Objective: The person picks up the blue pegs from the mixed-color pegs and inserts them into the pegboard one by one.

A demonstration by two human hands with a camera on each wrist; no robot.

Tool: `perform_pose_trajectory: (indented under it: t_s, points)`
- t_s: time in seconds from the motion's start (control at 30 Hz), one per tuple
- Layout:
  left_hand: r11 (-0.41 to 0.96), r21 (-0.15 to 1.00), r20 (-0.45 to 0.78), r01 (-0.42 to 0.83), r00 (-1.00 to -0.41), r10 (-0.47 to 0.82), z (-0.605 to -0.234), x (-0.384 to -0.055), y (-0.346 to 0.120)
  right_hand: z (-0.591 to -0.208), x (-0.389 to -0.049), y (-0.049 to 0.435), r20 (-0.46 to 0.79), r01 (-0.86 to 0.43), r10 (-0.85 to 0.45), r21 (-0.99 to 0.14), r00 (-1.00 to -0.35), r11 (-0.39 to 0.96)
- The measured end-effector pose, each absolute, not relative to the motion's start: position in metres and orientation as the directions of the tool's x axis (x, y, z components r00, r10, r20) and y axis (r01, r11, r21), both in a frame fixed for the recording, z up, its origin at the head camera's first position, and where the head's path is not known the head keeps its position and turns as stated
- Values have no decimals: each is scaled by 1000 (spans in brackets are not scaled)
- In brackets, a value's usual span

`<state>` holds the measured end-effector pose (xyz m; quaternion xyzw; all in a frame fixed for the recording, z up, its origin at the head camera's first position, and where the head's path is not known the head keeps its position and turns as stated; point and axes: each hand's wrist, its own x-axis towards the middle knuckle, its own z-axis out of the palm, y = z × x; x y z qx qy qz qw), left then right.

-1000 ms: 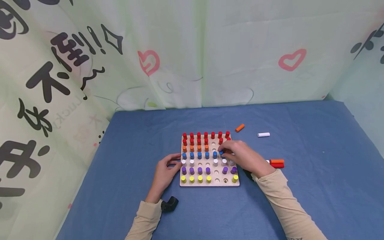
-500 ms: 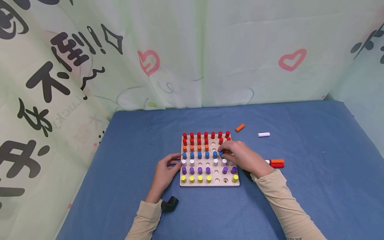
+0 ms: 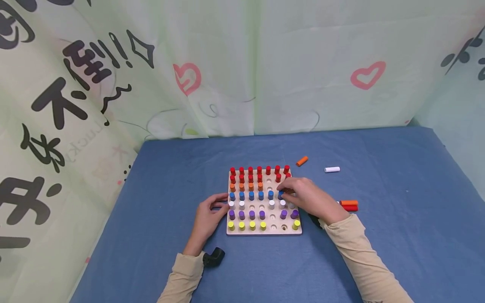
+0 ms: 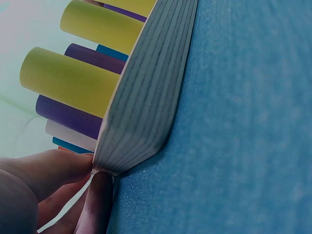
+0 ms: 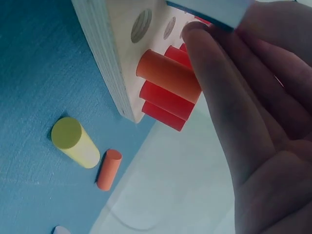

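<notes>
A light wooden pegboard (image 3: 265, 234) stands on the blue cloth, filled with rows of red, orange, blue, white, purple and yellow pegs. My right hand (image 3: 308, 201) reaches over its right side and pinches a blue peg (image 3: 281, 195) between thumb and fingers, in the blue row. In the right wrist view the blue peg (image 5: 212, 10) shows at the top edge, close to the board, its lower end out of view. At the board's left edge my left hand (image 3: 208, 215) rests, fingertips against the side. The left wrist view has those fingers (image 4: 73, 168) touching near the corner.
Loose on the cloth lie an orange peg (image 3: 302, 160) and a white peg (image 3: 332, 169) behind the board, and orange and red pegs (image 3: 349, 205) by the right wrist. A yellow peg (image 5: 75, 141) stands close to the board. Some board holes (image 3: 273, 227) hold no peg.
The blue peg in my right fingers has shifted slightly right and nearer, and more of it shows. The left hand keeps its place at the board's edge.
</notes>
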<state>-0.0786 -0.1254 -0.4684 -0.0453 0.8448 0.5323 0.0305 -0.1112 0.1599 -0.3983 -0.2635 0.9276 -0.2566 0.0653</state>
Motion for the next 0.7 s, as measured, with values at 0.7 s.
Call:
perform_pose_trajectory:
  t_s: [0.7]
  points:
    - [435,893,-108,-119,-993,-51,-467,-78,-124,-389,-100,185,109,-491,-506,-477,-856,729]
